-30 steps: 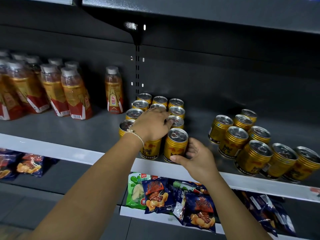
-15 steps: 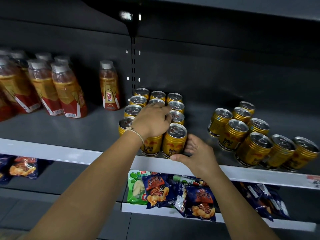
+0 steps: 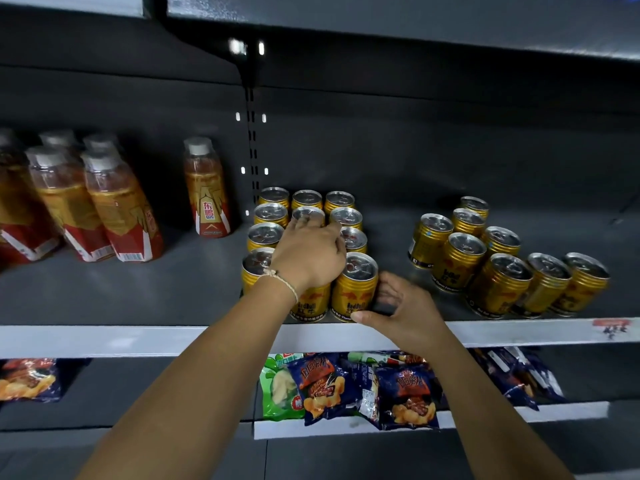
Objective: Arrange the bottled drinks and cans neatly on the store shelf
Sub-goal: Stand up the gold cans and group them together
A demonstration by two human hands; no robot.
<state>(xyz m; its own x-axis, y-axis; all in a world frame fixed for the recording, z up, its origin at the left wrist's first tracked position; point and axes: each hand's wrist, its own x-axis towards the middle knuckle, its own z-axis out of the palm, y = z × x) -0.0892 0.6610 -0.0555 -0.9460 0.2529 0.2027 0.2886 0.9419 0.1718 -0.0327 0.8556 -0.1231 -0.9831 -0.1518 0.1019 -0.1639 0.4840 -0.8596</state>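
On the grey shelf (image 3: 138, 292), the far-left cluster of bottled drinks (image 3: 104, 209) carries red and gold labels; about six caps show, though the edge crops the group. To its right a lone bottle (image 3: 207, 188) stands upright near the back wall, its label printed with the red characters 东鹏.

Next comes a block of gold cans (image 3: 306, 216) packed three across and four deep; eleven tops show, and the left hand covers where a twelfth would stand. The left hand (image 3: 308, 258), with a woven string at the wrist, lies palm-down over the middle column, fingers stretched flat onto the can tops, gripping nothing. The near middle can reads "RedBull" over 红牛. Beside it, the front-right can (image 3: 353, 289) shows the same wording, partly hidden; the right hand (image 3: 401, 310) cups it from the right, thumb against its base and fingers curled around its side.

Well apart to the right, a loose group of eight gold cans (image 3: 498, 265) stands unevenly, with a 红牛 label facing out.

Below, on the lower shelf (image 3: 346, 431), lie dark blue snack bags (image 3: 405, 393) and one green one.
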